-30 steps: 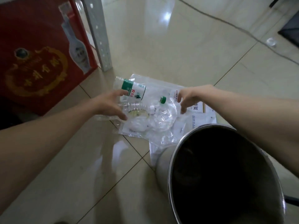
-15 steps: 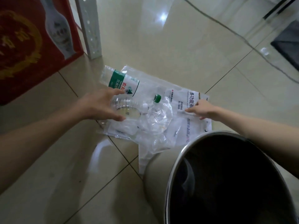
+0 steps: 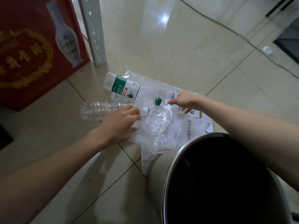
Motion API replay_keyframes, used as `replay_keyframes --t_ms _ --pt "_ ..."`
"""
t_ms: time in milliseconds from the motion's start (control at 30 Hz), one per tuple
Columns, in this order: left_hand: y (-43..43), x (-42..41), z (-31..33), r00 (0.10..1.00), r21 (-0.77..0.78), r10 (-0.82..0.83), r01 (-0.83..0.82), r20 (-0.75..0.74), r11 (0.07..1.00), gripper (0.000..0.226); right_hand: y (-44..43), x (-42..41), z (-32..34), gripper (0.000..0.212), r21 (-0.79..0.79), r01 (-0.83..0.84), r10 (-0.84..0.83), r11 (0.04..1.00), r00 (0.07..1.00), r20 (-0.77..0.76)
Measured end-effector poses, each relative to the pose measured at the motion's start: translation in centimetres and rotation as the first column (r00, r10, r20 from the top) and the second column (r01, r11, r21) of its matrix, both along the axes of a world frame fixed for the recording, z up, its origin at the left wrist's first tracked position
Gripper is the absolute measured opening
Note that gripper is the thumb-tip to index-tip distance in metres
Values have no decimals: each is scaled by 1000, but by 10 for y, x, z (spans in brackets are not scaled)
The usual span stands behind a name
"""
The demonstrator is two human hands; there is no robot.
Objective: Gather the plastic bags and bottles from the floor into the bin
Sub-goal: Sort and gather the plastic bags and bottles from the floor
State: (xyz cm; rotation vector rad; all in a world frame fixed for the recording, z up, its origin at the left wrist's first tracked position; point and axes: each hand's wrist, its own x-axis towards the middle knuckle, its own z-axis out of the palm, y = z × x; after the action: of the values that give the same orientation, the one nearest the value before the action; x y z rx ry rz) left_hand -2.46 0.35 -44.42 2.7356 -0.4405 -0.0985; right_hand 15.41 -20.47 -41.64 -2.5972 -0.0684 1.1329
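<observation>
A pile of litter lies on the tiled floor. A bottle with a green label (image 3: 123, 88) is at the far left of it. A clear ribbed bottle (image 3: 95, 109) with a white cap lies nearer, and my left hand (image 3: 119, 123) is curled over its neck end. A crushed bottle with a green cap (image 3: 157, 101) rests on crumpled clear plastic bags (image 3: 155, 126). My right hand (image 3: 182, 100) reaches over a white printed bag (image 3: 194, 125), fingers apart, fingertips just right of the green cap. The steel bin (image 3: 176, 154) stands open at the lower right.
A red printed carton (image 3: 32, 50) and a grey perforated metal post (image 3: 93, 29) stand at the upper left. A dark cable (image 3: 226, 26) runs across the floor at the upper right, by a dark object (image 3: 289, 39). A small clear object (image 3: 267, 50) lies on the tiles.
My left hand has slid right along the clear bottle toward its neck, uncovering the ribbed body. My right hand has moved up and left from the printed bag's edge toward the green cap.
</observation>
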Motion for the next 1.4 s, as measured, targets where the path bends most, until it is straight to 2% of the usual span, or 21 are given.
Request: replay_keyframes --t_ms 100,267,367,433,467,533,633,667,733,767,800,833,867,900,933,1000,1067,1167,1233,1300,1400 --pt "-3 1 11 996 -73 47 -53 -79 996 19 1 -7 9 28 -90 -82 86 993 995 48" --pt "13 17 50 954 -269 195 -255 -228 929 9 5 -22 23 29 -93 -99 97 991 995 -22" --pt "28 22 75 871 -438 235 -430 -433 789 33 12 -29 34 34 -14 -13 11 1000 988 -153" --pt "43 25 86 806 -402 170 -451 -567 797 48 16 -31 40 24 52 71 -58 996 974 -217" --pt "51 25 92 772 -367 132 -436 -622 822 48 17 -32 43 18 67 97 -78 993 969 -235" --pt "65 27 106 744 -321 104 -404 -660 856 36 18 -35 45 10 43 78 -68 996 978 -197" --pt "85 30 129 794 -372 125 -410 -595 833 26 19 -40 42 11 -58 -55 54 997 998 -17" --pt "91 32 137 799 -447 121 -446 -588 775 28 18 -41 41 11 -81 -93 95 992 995 28" --pt "101 34 149 772 -642 79 -576 -630 506 28 22 -44 42 13 -70 -173 174 982 985 10" --pt "103 37 153 758 -679 96 -627 -646 383 28 25 -44 45 17 -86 -260 257 962 965 -44" --pt "103 39 153 730 -667 154 -675 -666 315 28 31 -47 48 14 -137 -382 371 914 924 -98" --pt "102 40 150 688 -633 218 -724 -692 275 32 37 -50 49 40 -202 -492 478 847 870 -119" --pt "100 41 146 640 -598 251 -768 -726 228 40 43 -53 48 83 -260 -555 540 790 831 -134" --pt "98 40 140 597 -573 235 -802 -767 169 52 49 -58 47 111 -296 -573 547 764 819 -172" --pt "96 38 133 571 -562 183 -821 -800 105 63 56 -63 45 126 -302 -581 542 756 814 -211" --pt "91 32 119 553 -555 53 -830 -832 -51 72 69 -75 45 132 -318 -622 548 716 782 -297" --pt "84 25 106 539 -534 27 -825 -842 -185 61 77 -83 46 117 -350 -644 557 680 764 -326" --pt "74 20 86 487 -502 124 -828 -865 -249 29 82 -88 48 49 -309 -665 640 680 744 -191" --pt "68 20 79 486 -497 114 -817 -866 -292 44 82 -85 53 8 -266 -647 652 715 754 -81" --pt "66 20 79 484 -485 77 -826 -871 -288 55 80 -75 64 9 -184 -549 554 815 832 -29" --pt "61 20 81 420 -436 118 -852 -900 -291 32 73 -56 90 21 -47 -354 357 934 928 106"
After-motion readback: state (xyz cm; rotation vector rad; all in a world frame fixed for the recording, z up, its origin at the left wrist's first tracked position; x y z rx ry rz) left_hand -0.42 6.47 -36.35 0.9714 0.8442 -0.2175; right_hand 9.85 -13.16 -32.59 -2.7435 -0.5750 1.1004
